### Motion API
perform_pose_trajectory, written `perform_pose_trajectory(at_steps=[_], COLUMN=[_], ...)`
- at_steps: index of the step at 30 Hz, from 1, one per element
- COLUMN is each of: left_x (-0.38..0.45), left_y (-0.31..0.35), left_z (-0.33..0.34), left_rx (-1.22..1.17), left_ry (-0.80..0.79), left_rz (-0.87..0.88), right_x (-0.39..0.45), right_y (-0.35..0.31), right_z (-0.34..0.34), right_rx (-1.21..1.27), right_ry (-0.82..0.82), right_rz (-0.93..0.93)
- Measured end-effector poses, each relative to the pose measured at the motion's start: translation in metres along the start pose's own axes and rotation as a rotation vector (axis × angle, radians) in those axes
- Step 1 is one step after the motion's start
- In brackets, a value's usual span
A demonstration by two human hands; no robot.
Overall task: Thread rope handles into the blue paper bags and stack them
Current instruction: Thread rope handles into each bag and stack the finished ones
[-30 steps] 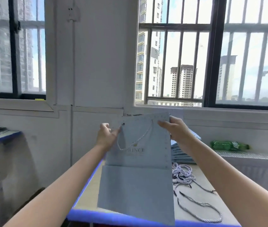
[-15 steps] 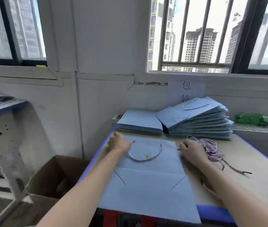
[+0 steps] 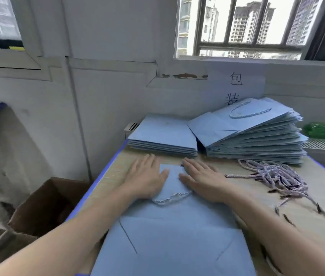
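A flat blue paper bag (image 3: 169,236) lies on the table in front of me, its rope handle (image 3: 170,197) looped across its upper part. My left hand (image 3: 144,176) presses flat on the bag's top left corner, fingers straight. My right hand (image 3: 203,179) lies flat on the top right corner, fingers spread. Behind them sits a low stack of blue bags (image 3: 162,137) without visible handles. To its right is a taller, fanned stack of bags (image 3: 255,134) with a rope handle on the top one. A bundle of loose rope handles (image 3: 275,176) lies at my right.
The table has a blue edge (image 3: 98,178) on the left, with an open cardboard box (image 3: 44,206) on the floor beside it. A green plastic bottle (image 3: 324,131) lies on a ledge at the far right. A paper sign (image 3: 235,86) hangs on the wall.
The bag went from held up in the air to flat on the table. Both hands slid inward along its top and now press flat; the view tilted down.
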State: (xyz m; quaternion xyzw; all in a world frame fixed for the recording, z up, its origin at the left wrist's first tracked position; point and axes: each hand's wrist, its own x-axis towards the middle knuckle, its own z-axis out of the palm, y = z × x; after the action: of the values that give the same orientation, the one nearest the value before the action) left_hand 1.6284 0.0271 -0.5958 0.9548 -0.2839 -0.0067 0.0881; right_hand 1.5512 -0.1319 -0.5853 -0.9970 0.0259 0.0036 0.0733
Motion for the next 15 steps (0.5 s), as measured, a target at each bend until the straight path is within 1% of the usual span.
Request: perform_pose_trajectory(at_steps=[2, 5, 7, 9, 10, 11, 13, 14, 15], left_x=[-0.001, -0.003, -0.004, -0.006, -0.005, -0.006, -0.01, -0.011, -0.011], left_y=[-0.003, -0.001, 0.003, 0.007, 0.008, 0.009, 0.01, 0.01, 0.01], left_z=[0.009, 0.004, 0.001, 0.0, -0.001, 0.001, 0.008, 0.01, 0.011], left_rx=[0.042, 0.035, 0.034, 0.017, 0.007, 0.007, 0.039, 0.042, 0.024], left_ry=[-0.045, -0.045, 0.01, 0.088, 0.093, 0.061, -0.058, -0.086, -0.081], left_rz=[0.023, 0.008, 0.017, 0.064, 0.094, 0.126, 0.179, 0.191, 0.193], right_x=[0.001, -0.002, -0.004, -0.005, -0.005, -0.004, -0.004, -0.004, -0.004], right_y=[0.002, 0.004, 0.003, 0.002, 0.001, 0.001, -0.002, -0.002, -0.002], right_z=[0.009, 0.008, 0.004, 0.004, 0.003, 0.004, 0.011, 0.015, 0.017], right_rx=[-0.012, -0.024, -0.025, -0.028, -0.027, -0.033, -0.076, -0.085, -0.071], right_ry=[-0.035, -0.033, 0.026, 0.136, 0.168, 0.159, 0.035, -0.015, -0.024], right_rz=[0.006, -0.001, -0.011, -0.044, -0.067, -0.095, -0.149, -0.155, -0.152])
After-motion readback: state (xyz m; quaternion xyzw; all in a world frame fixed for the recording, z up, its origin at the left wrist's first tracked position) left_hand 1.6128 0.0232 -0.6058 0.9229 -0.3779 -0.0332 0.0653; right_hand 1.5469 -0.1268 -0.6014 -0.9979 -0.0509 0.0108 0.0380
